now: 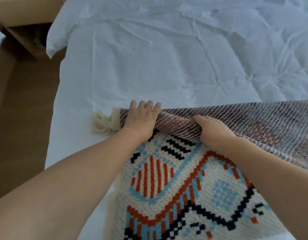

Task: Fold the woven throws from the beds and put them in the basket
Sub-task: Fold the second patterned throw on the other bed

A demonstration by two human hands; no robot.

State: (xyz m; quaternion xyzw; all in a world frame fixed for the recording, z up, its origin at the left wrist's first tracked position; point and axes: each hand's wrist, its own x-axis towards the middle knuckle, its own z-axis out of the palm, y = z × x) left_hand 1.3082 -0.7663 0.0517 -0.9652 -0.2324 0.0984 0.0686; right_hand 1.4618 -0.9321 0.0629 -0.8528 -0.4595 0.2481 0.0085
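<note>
A woven throw (pixel 193 184) with a cream ground and red, light blue and black pattern lies on the white bed (pixel 149 66). Its far edge is turned back toward me, showing the dull grey-brown underside (pixel 253 122). A cream tassel (pixel 102 122) sticks out at the left corner of that turned edge. My left hand (pixel 143 116) lies palm down on the fold near the tassel, fingers together over the fabric. My right hand (pixel 212 130) grips the turned-over edge a little to the right, thumb on top. No basket is in view.
A white duvet (pixel 167 32) covers the upper part of the bed, its corner hanging over the left side. Brown floor (pixel 20 118) runs along the left. A tan piece of furniture (pixel 25 18) stands at the top left.
</note>
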